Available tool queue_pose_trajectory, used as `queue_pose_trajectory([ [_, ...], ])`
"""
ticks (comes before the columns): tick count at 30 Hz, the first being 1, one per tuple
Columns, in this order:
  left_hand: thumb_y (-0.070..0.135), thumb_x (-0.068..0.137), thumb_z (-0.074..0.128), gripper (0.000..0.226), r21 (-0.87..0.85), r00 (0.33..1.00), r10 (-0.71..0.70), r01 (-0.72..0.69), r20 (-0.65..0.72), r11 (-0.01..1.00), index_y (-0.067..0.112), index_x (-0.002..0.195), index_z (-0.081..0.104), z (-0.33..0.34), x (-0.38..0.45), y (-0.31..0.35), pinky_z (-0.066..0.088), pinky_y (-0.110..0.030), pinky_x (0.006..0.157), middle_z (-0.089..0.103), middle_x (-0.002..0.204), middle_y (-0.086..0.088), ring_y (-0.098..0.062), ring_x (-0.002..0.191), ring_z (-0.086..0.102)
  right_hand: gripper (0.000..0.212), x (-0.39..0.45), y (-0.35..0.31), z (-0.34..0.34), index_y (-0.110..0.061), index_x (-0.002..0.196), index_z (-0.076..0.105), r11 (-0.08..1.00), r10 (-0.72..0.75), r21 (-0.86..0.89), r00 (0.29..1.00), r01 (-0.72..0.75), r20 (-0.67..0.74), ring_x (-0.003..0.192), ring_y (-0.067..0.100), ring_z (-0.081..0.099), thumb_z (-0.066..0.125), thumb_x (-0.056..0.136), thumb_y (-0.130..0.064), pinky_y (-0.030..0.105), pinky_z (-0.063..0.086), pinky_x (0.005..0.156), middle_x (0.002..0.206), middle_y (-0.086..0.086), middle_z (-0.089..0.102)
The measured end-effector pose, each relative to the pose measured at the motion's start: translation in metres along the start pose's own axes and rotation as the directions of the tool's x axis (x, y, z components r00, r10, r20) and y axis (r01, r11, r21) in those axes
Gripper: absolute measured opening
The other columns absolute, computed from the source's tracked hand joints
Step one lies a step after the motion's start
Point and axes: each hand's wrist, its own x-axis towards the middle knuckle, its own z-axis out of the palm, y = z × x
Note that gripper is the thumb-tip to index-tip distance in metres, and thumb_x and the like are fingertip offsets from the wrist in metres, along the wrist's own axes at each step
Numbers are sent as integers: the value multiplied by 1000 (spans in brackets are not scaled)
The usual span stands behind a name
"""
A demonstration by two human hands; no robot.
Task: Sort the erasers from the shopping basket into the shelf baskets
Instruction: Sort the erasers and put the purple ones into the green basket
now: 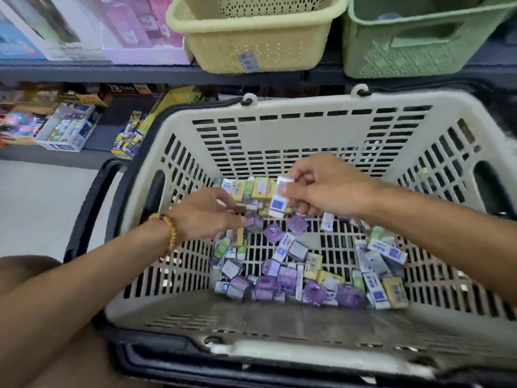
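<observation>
Dozens of small wrapped erasers (293, 270) lie loose on the slatted floor of the grey shopping basket (279, 130), purple cubes, white-and-blue bars and yellow ones all mixed, which is why the person is picking through them by kind. From the head camera, the right hand (327, 189) pinches a white-and-blue eraser (279, 201) between thumb and forefinger, lifted just above the pile. It seems held up to be checked or gathered with its like. The left hand (207, 214), a bead bracelet (167, 231) at the wrist, reaches into the same heap with fingers curled on what looks like another small eraser, though the blur leaves that unsure. Above, on the shelf, a yellow basket (251, 43) and a green basket (419, 49) stand side by side, open-topped and close, ready to take the sorted kinds. Boxed goods (70, 127) sit on the lower shelf at the left.
</observation>
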Motion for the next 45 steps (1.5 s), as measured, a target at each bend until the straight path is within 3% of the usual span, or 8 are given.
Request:
queue_pose_trajectory([
  [3, 19, 85, 70, 43, 283, 995, -76, 56, 61, 958, 12, 118, 44, 14, 18, -9, 47, -15, 66, 52, 95, 0, -14, 79, 51, 14, -23, 11, -16, -19, 84, 69, 1000, -22, -10, 999, 21, -26, 66, 7, 71, 64, 92, -29, 16, 52, 54, 75, 1, 72],
  [7, 27, 78, 78, 89, 501, 999, -37, 19, 27, 865, 18, 148, 23, 26, 38, -30, 49, -36, 98, 42, 139, -9, -25, 116, 51, 17, -31, 12, -25, -15, 88, 69, 993, -87, -79, 995, 83, -48, 68, 13, 72, 63, 93, -31, 30, 61, 62, 77, 4, 73],
  [9, 34, 77, 78, 97, 571, 1000, -15, -2, 25, 821, 25, 151, 16, 32, 43, -37, 54, -32, 84, 44, 137, -15, -22, 106, 57, 19, -32, 10, -29, -15, 90, 69, 991, -113, -77, 992, 108, -61, 68, 13, 72, 64, 93, -33, 33, 62, 65, 78, 4, 73],
  [18, 51, 90, 57, 66, 668, 985, 13, 107, -173, 736, 26, 144, 28, 64, 56, -54, 53, -28, 63, 37, 134, -19, -19, 77, 64, 22, -35, 6, -30, -9, 90, 69, 982, -167, -96, 984, 160, -66, 73, 23, 71, 64, 93, -31, 30, 54, 66, 80, 11, 73],
  [24, 35, 83, 70, 65, 643, 968, -39, 195, -248, 741, 20, 135, 36, 75, 64, -53, 58, -42, 82, 35, 134, -18, -32, 94, 61, 25, -35, 8, -26, -5, 90, 70, 980, -174, -110, 982, 166, -73, 71, 25, 70, 64, 93, -30, 33, 54, 64, 80, 15, 72],
  [30, 27, 79, 74, 57, 594, 980, -4, 124, -199, 795, 26, 128, 44, 65, 57, -54, 45, -16, 42, 34, 115, -5, -18, 75, 58, 22, -31, 12, -25, -8, 91, 68, 984, -147, -114, 988, 140, -52, 76, 25, 72, 65, 93, -30, 37, 57, 71, 82, 14, 72],
  [35, 39, 81, 72, 55, 671, 984, 26, 99, -174, 735, 28, 127, 45, 80, 57, -55, 45, -41, 99, 36, 125, -12, -34, 113, 47, 22, -26, 12, -26, -9, 90, 67, 986, -133, -112, 989, 125, -62, 74, 22, 72, 64, 93, -31, 25, 50, 56, 79, 12, 72],
  [45, 29, 75, 76, 49, 656, 980, 137, -10, -142, 755, 28, 117, 50, 81, 52, -55, 47, -39, 95, 33, 107, -2, -27, 105, 46, 19, -21, 15, -29, -10, 93, 67, 989, -104, -110, 992, 95, -75, 76, 24, 72, 66, 93, -29, 12, 43, 41, 78, 10, 72],
])
